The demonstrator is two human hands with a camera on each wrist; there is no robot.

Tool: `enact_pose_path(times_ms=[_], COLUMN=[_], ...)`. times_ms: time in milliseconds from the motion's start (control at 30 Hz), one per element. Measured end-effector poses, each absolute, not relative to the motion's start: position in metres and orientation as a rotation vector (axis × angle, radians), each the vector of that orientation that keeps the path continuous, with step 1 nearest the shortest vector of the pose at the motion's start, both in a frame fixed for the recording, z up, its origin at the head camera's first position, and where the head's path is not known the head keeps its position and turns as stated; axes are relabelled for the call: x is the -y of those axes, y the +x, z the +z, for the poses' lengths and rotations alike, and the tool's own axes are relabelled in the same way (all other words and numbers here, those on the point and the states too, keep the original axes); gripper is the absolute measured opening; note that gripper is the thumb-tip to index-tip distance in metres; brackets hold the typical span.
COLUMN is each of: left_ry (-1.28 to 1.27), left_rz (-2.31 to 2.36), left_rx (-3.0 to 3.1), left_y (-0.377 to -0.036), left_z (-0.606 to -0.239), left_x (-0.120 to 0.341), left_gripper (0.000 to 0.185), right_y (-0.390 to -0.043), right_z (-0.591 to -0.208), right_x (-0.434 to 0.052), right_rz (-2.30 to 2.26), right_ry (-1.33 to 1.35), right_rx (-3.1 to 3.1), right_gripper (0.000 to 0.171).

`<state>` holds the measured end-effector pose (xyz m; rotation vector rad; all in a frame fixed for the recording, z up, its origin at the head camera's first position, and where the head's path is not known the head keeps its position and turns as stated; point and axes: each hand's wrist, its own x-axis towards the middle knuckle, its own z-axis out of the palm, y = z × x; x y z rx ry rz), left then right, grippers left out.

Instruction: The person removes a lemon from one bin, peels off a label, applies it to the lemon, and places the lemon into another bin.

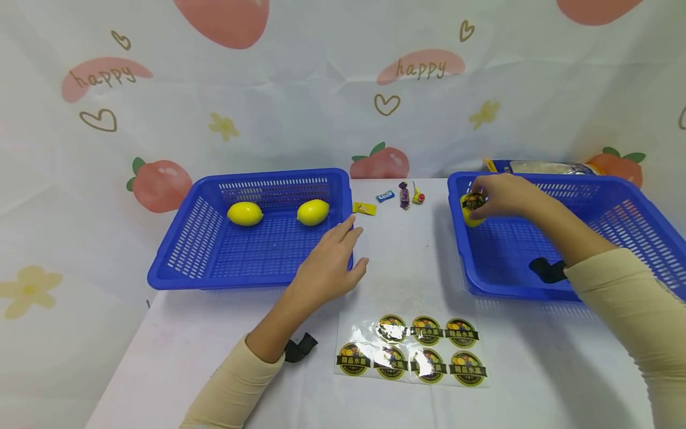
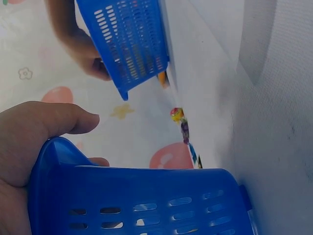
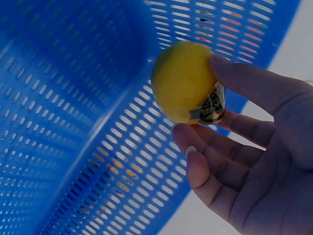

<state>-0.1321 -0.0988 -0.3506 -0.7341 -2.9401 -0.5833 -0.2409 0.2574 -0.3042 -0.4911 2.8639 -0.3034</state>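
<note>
My right hand (image 1: 490, 198) grips a yellow lemon (image 1: 471, 218) carrying a round black-and-gold sticker, just inside the left wall of the right blue basket (image 1: 616, 202). The right wrist view shows the same lemon (image 3: 183, 81) pinched between thumb and fingers (image 3: 210, 156), sticker toward the palm. My left hand (image 1: 343, 247) rests with straight fingers against the right rim of the left blue basket (image 1: 177, 238), which holds two plain lemons (image 1: 245, 213) (image 1: 313, 212). From the left wrist, the thumb (image 2: 73, 120) lies over that basket's corner (image 2: 146, 196).
A clear sheet of several round fruit stickers (image 1: 412, 348) lies at the table's front centre. Small wrapped sweets (image 1: 384, 195) (image 1: 364, 208) (image 1: 404, 195) sit at the back between the baskets. A foil packet (image 1: 546, 168) lies behind the right basket. A fruit-print cloth hangs behind.
</note>
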Motion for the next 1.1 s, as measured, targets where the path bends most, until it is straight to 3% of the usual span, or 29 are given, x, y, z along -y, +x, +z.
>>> enact_pose_path(times_ms=[400,1100], left_ry=[-0.743,-0.724], left_rz=[-0.567,-0.553], left_rx=[2.935,2.939], left_y=[-0.132,-0.132], left_z=[-0.352,-0.351], left_x=[0.098,0.098], left_gripper=[0.058,0.058], right_y=[-0.241,-0.235], right_z=[-0.323,-0.318], right_x=[-0.254,-0.258], right_rz=[-0.191,-0.299], right_ry=[-0.448,-0.495], right_rx=[-2.829,-2.824], right_gripper=[0.051,0.050])
